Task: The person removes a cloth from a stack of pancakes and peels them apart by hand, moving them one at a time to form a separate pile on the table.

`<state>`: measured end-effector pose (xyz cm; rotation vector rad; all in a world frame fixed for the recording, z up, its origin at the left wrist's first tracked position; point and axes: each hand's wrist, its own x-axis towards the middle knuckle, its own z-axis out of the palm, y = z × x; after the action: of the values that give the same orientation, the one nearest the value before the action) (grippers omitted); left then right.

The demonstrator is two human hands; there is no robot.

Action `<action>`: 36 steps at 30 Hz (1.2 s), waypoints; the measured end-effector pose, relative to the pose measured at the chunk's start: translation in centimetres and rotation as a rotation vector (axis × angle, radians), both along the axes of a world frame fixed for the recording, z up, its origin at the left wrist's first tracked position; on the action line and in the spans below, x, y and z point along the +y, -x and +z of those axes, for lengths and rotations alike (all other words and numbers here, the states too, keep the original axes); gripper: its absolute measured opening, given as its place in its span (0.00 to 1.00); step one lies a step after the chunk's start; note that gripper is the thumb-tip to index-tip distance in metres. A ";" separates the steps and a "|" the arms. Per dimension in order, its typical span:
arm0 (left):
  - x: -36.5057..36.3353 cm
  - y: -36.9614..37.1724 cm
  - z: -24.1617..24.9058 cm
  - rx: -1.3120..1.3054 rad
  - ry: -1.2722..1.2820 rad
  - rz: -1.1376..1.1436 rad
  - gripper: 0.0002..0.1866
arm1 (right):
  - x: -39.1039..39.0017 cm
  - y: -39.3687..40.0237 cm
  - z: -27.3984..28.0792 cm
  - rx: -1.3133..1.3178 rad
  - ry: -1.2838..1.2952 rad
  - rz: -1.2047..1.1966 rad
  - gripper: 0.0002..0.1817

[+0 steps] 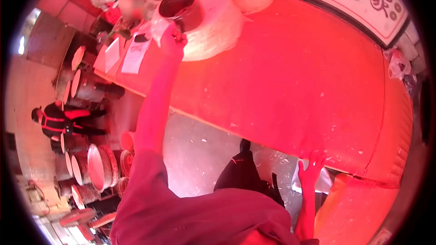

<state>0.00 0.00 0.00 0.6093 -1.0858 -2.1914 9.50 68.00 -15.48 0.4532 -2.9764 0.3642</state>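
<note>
My left arm is stretched far forward across the red table (pixel 272 77). At its end my left hand (pixel 173 41) is closed at the near side of a dark, round, open-topped pot (pixel 190 18), apparently gripping it; the fingertips are partly hidden. The pot is beside and partly in front of a large, pale, round bundle (pixel 218 22) that looks wrapped in plastic. My right hand (pixel 312 170) is open, its fingers spread at the table's near edge, and holds nothing. Something white (pixel 323 182) shows just below that hand.
Papers (pixel 136 54) lie at the table's left end. A framed sign (pixel 349 2) stands along the far right, with a plastic bag (pixel 398 63) beside it. Several drums (pixel 99 168) line the left floor, where another person (pixel 56 120) bends over. Small scraps dot the table.
</note>
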 end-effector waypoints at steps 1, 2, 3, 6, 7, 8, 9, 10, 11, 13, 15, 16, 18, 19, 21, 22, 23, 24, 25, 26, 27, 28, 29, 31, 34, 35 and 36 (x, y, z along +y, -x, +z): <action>1.0 0.7 -1.3 -0.010 -0.031 -0.030 0.17 | 1.5 -1.3 1.0 -0.018 -0.042 0.023 0.41; 1.0 0.1 -3.0 -0.039 -0.082 -0.043 0.15 | 2.9 -3.1 2.1 -0.043 -0.085 0.039 0.39; -4.8 4.8 4.1 -0.025 0.236 0.051 0.12 | -6.6 1.4 -4.7 0.006 0.156 0.052 0.37; -6.4 3.0 -2.6 -0.081 0.264 -0.159 0.11 | 2.7 -2.4 -15.6 -0.007 0.223 -0.038 0.25; -7.6 2.2 -2.4 -0.134 0.288 -0.199 0.12 | 0.1 -2.7 -16.6 -0.021 0.736 0.001 0.19; -8.2 1.3 -2.9 -0.177 0.294 -0.190 0.12 | -1.1 -2.5 -15.2 -0.186 1.516 0.084 0.17; -9.7 0.7 -3.5 -0.209 0.311 -0.144 0.13 | -2.3 -2.2 -13.5 -0.271 2.309 0.192 0.17; -9.6 -0.2 -3.7 -0.212 0.338 -0.043 0.14 | -5.6 -1.7 -6.3 -0.109 2.278 -0.221 0.17; -9.3 -1.0 -4.4 -0.204 0.375 0.089 0.15 | -6.3 -1.5 -5.1 -0.114 2.527 -0.223 0.20; -3.6 -3.7 -6.7 -0.211 0.424 0.246 0.16 | -4.8 -2.5 -3.5 0.005 2.767 -0.181 0.23; 4.3 -5.3 -9.2 -0.336 0.440 0.112 0.16 | -4.4 -4.5 -2.3 0.257 1.046 -0.257 0.22; 10.8 -5.7 -10.0 -0.428 0.434 -0.076 0.15 | -3.6 -6.2 -1.2 0.232 0.194 -0.284 0.23; 24.3 -6.9 -10.9 -0.617 0.456 -0.583 0.14 | -0.1 -10.4 5.5 -0.370 0.401 -0.305 0.24; 31.1 -7.4 -10.3 -0.684 0.482 -0.901 0.13 | 1.7 -12.9 5.2 -0.349 0.409 -0.370 0.24; 42.8 -8.0 -8.2 -0.769 0.559 -1.553 0.13 | 4.9 -18.8 2.8 -0.357 0.550 -0.491 0.23; 48.0 -8.0 -7.0 -0.772 0.620 -1.824 0.13 | 6.8 -21.8 2.0 -0.364 0.510 -0.575 0.22; 52.9 -10.3 -6.9 -0.748 0.649 -1.881 0.13 | 9.0 -24.8 0.9 -0.369 0.465 -0.661 0.21; 57.3 -12.9 -6.9 -0.475 0.864 -1.830 0.11 | 9.9 -29.2 -8.1 -0.055 0.749 -0.690 0.21; 60.8 -14.7 -6.7 -0.194 1.054 -1.746 0.10 | 10.8 -33.6 -16.8 0.272 0.975 -0.625 0.21; 63.6 -15.7 -6.3 -0.184 0.967 -1.775 0.07 | 14.2 -35.5 -9.1 -0.027 0.707 -0.902 0.21; 66.0 -16.3 -5.9 -0.156 0.987 -1.810 0.07 | 17.9 -37.2 0.0 -0.395 0.381 -1.054 0.21; 68.2 -17.1 -5.6 -0.093 1.022 -1.875 0.07 | 19.7 -40.6 -0.2 -0.259 0.381 -1.142 0.21; 70.1 -17.7 -5.4 -0.028 1.054 -1.936 0.07 | 20.5 -43.6 -0.4 -0.122 0.372 -1.226 0.21; 74.2 -18.6 -6.1 0.038 1.054 -1.997 0.07 | 21.4 -47.5 2.6 0.010 0.380 -1.400 0.19; 80.5 -21.1 -6.5 0.229 1.115 -2.132 0.07 | 20.5 -52.5 4.9 0.126 0.413 -1.649 0.16; 83.0 -22.2 -6.6 0.328 1.100 -2.197 0.07 | 19.4 -53.5 4.9 0.112 0.448 -1.732 0.16; 85.4 -23.2 -7.0 0.432 1.087 -2.260 0.06 | 17.9 -54.5 3.6 0.061 0.442 -1.770 0.15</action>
<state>23.16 85.40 -7.00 -2.4689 -2.7655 -1.7055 64.03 85.93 -11.90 -1.8866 -1.9488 0.6087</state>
